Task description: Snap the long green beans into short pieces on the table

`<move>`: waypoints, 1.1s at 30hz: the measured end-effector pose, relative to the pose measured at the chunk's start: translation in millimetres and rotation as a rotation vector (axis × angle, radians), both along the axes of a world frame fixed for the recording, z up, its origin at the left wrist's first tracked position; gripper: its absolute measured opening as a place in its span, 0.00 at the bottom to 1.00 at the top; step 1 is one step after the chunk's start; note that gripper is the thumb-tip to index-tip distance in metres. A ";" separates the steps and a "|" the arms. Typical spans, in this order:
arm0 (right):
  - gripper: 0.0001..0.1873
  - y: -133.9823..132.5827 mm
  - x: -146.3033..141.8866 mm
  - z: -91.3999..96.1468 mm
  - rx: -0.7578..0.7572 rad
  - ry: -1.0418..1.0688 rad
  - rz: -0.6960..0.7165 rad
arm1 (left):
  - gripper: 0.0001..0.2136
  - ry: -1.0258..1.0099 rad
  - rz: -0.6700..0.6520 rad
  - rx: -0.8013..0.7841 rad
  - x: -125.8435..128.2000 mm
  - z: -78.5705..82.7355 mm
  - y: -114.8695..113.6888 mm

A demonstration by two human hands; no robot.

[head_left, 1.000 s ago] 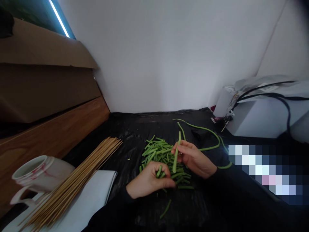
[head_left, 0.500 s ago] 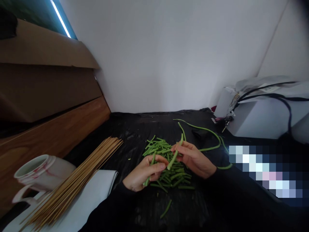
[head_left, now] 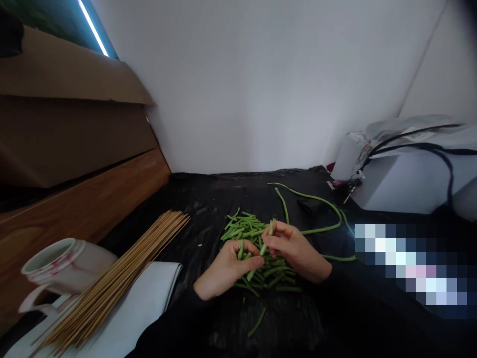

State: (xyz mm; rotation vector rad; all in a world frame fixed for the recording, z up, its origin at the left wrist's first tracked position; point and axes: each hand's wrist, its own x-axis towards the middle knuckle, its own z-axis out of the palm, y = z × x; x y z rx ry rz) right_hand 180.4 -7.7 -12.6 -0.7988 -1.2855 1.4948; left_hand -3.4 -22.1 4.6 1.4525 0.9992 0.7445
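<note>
Bean pile (head_left: pixel 243 229): spread on black plastic sheet (head_left: pixel 212 199); taken as clock centre.
Left hand (head_left: pixel 227 266): at 8 o'clock; cut bean pieces (head_left: pixel 241 248) held in curled fingers.
Right hand (head_left: pixel 292 244): at 3 o'clock; bean segment (head_left: pixel 264 247) pinched, lower end met by left hand.
Long bean (head_left: pixel 315 198): laid in a curve, 2 o'clock.

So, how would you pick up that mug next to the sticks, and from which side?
Probably by its handle, coming from the near left. The handle juts toward the person's side of the mug, while the bundle of sticks lies close along the right. Hooking fingers through the loop should beat squeezing the wide, round body.
</note>
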 end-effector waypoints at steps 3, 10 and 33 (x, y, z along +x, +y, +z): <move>0.10 1.7 3.7 3.6 -0.036 0.082 -0.053 | 0.14 -0.005 -0.005 0.031 1.1 3.1 -2.1; 0.11 1.5 7.1 7.7 -0.101 0.169 -0.011 | 0.14 -0.264 0.145 -0.051 -3.4 -0.9 1.2; 0.11 7.3 7.0 -5.5 -0.073 -0.026 0.004 | 0.08 -0.731 0.267 -0.263 -13.7 7.0 14.4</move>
